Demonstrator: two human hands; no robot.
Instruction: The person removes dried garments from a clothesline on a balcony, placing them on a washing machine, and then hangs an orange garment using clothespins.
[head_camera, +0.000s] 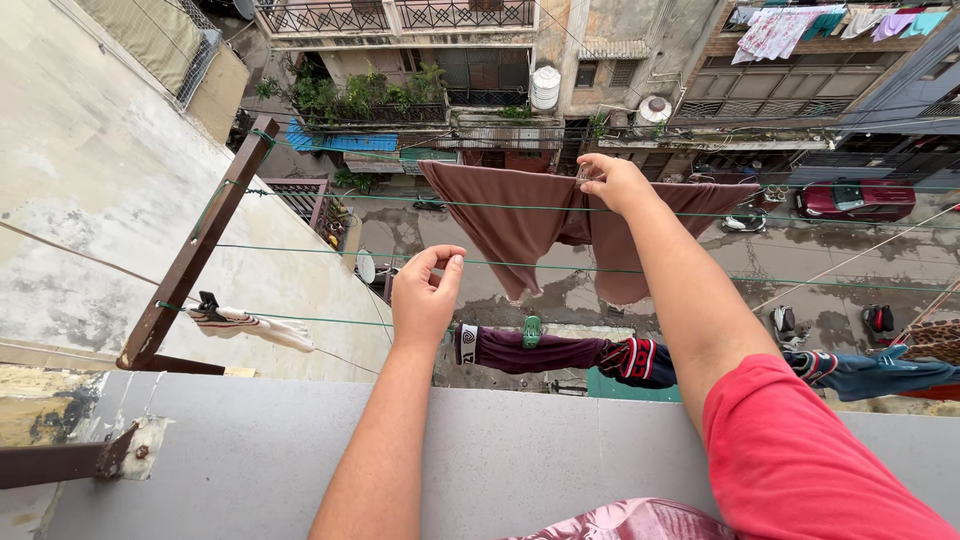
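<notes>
A brown garment (505, 220) hangs over the far green clothesline (380, 198) outside a balcony. My right hand (612, 182) reaches out and pinches the top edge of the garment at the line, perhaps with a small clip between the fingers. My left hand (425, 295) hovers over the middle line with thumb and fingertips pinched together; whether something small is in them is unclear. On the nearest line hang a dark maroon sock (540, 352) with a green clothespin (532, 330), and a white cloth (245, 322) with a black clip.
A grey concrete ledge (250, 450) runs in front of me. A brown metal bracket (195, 245) holds the lines at left. A blue garment (865, 372) hangs at right. Pink fabric (620, 522) lies below. Far below are a wet street and a red car (855, 198).
</notes>
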